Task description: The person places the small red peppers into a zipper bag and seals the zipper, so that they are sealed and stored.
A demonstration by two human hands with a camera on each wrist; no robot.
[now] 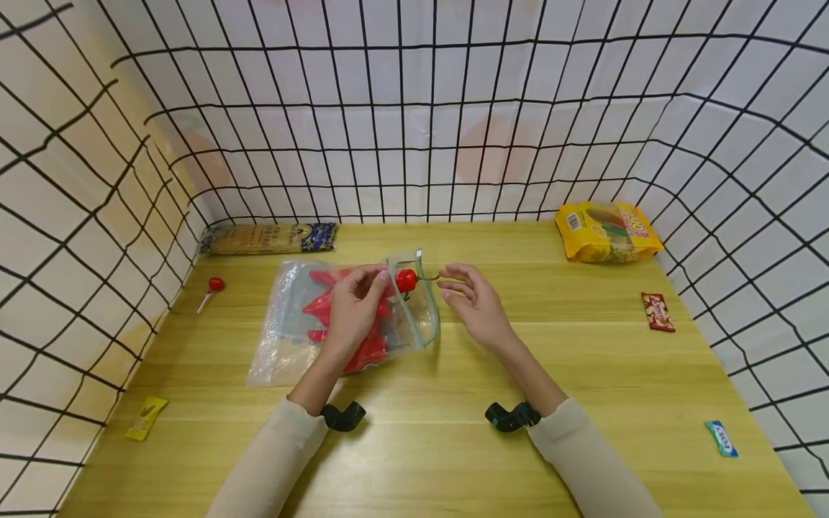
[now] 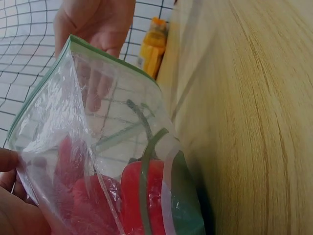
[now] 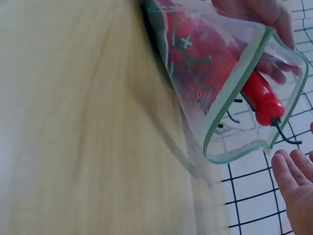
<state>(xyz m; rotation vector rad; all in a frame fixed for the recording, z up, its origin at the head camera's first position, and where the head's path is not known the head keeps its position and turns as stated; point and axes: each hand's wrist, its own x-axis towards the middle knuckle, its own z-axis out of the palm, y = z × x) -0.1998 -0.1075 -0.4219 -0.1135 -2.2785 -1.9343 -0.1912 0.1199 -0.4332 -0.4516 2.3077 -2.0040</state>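
A clear zip bag [image 1: 285,352] with a green-edged mouth lies on the table, its open mouth to the right. Several red chili peppers [image 1: 367,352] are inside. My left hand [image 1: 350,309] pinches the bag's upper side near the mouth, thumb in front. One red chili pepper [image 3: 266,100] sits at the mouth, its green stem [image 3: 283,133] sticking out. Just right of that stem is my right hand [image 1: 476,306], fingers spread and slightly bent, holding nothing. Other peppers [image 2: 142,191] show through the plastic in the left wrist view.
A noodle pack [image 1: 268,239] and a yellow snack bag [image 1: 605,234] lie at the back. At left are a red lollipop [image 1: 216,284] and a yellow packet [image 1: 147,417]; at right, a red packet [image 1: 658,311] and a blue packet [image 1: 722,439]. Black wire mesh [image 1: 401,144] encloses the table.
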